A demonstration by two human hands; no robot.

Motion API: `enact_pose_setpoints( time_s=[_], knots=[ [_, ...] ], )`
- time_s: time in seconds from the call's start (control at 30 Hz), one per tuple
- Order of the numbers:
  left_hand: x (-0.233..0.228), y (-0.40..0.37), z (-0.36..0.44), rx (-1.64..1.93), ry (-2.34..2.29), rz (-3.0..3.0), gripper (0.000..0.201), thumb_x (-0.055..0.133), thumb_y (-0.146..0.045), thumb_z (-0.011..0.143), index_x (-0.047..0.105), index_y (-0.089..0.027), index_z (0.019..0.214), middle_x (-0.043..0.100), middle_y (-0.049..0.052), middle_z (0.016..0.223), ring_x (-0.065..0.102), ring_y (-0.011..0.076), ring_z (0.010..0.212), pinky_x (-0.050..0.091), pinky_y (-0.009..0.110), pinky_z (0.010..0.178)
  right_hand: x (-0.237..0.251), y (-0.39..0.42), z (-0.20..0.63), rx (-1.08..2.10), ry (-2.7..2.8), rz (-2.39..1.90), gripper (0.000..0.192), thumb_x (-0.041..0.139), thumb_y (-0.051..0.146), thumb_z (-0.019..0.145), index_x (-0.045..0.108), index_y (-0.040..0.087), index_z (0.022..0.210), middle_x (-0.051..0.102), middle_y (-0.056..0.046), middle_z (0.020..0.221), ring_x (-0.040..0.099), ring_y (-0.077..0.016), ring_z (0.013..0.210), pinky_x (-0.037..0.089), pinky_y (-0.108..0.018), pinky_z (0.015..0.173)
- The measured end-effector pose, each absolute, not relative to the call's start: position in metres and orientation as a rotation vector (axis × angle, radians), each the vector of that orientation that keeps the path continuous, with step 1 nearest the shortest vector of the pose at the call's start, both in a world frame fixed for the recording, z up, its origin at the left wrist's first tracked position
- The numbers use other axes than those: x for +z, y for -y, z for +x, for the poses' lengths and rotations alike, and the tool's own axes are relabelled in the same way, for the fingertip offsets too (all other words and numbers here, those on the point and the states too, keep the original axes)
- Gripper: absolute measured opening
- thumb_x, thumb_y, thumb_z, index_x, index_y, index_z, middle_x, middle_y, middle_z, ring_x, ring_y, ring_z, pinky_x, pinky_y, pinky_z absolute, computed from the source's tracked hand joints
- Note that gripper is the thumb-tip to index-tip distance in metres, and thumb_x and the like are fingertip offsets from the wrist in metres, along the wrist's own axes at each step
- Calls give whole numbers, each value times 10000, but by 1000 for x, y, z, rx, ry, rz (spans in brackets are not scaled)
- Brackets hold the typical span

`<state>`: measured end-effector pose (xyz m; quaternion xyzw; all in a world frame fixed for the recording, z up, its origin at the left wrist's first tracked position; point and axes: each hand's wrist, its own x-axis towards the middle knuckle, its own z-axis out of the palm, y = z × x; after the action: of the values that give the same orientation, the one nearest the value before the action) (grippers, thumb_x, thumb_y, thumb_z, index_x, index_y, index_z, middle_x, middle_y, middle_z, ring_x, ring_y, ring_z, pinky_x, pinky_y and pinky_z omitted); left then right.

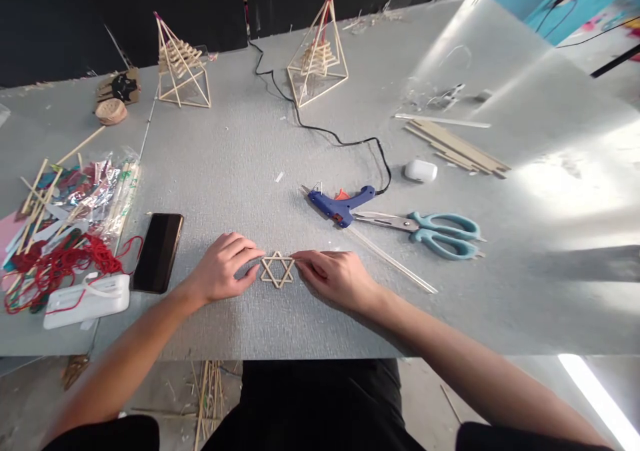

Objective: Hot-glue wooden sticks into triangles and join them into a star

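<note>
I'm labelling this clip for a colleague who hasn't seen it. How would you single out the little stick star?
On the grey table, look near its front edge, between the left hand and right hand. The stick star lies flat there, fingertips touching both sides: two overlapped triangles, unlike the tall stick pyramids at the far edge.

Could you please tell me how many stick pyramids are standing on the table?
2: one stick pyramid stands at the back left, the other pyramid at the back centre, beside the black cord. No others are visible.
</note>
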<state>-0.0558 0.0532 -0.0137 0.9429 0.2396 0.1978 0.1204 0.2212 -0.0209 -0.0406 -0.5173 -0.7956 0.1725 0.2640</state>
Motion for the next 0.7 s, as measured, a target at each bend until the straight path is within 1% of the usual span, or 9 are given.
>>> enact_pose_setpoints(
  time_s=[0.27,0.53,0.7],
  knots=[
    [-14,-55,-57,594,-678,2744,234,662,-167,912,658,-195,1145,696,52,1021,615,214,992,486,374,863,-43,23,222,503,2157,-1399,246,537,307,1029,728,215,1154,791,-14,823,725,-147,647,440,-264,559],
    [-16,-56,-57,603,-673,2733,233,683,-165,900,654,-192,1129,698,47,1016,624,213,985,491,371,850,-43,23,222,484,2145,-1395,208,574,308,1025,727,222,1137,788,6,805,718,-140,608,419,-268,516],
    [-15,-57,-57,588,-672,2736,223,679,-163,906,651,-184,1126,700,53,1021,626,216,992,499,370,852,-40,21,221,487,2142,-1370,191,587,279,1022,721,211,1139,795,12,825,734,-138,629,449,-260,525]
  ],
)
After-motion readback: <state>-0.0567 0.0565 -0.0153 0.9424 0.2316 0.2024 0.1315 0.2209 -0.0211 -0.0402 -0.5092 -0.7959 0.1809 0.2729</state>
